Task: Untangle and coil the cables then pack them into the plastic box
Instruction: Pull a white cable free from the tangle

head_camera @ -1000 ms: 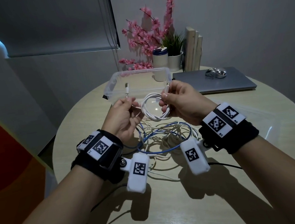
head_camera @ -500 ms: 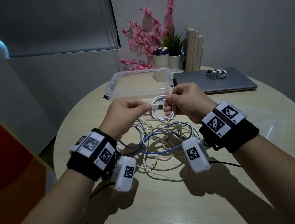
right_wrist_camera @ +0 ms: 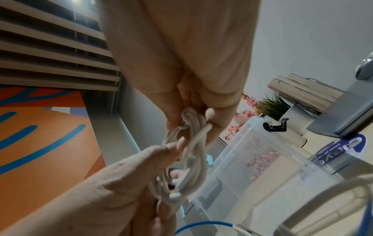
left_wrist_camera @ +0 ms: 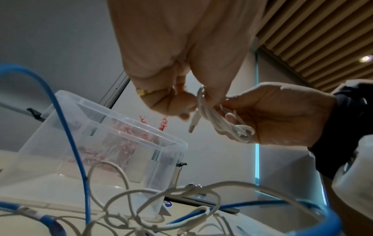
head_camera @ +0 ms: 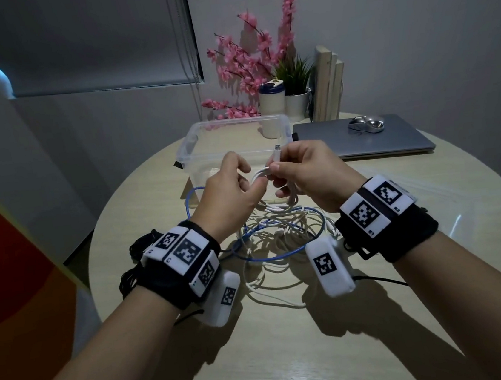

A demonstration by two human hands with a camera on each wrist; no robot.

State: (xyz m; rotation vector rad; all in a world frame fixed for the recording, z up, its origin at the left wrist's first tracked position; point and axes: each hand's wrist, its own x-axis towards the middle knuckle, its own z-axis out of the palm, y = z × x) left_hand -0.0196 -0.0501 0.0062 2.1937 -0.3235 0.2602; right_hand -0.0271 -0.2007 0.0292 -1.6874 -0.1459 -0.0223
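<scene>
We find the white cable coil (head_camera: 268, 177), a loose open loop a second ago, now squeezed flat and gripped by both the left hand (head_camera: 227, 192) and right hand (head_camera: 306, 171), at the clear plastic box's (head_camera: 186, 148) 6 o'clock; packing appears near.

A white cable (head_camera: 276, 183) is bunched between the hands; beneath it on the pale beige wood-grain table (head_camera: 308, 355) lie more white cables (head_camera: 272, 284) and a blue cable (head_camera: 269, 258). The plastic box (head_camera: 195, 152) is clear with black clips. Far right sit a grey laptop (head_camera: 399, 138), silver mouse (head_camera: 366, 123), pink blossoms (head_camera: 246, 52); wrist bands (head_camera: 184, 253) are black-and-white checkered
</scene>
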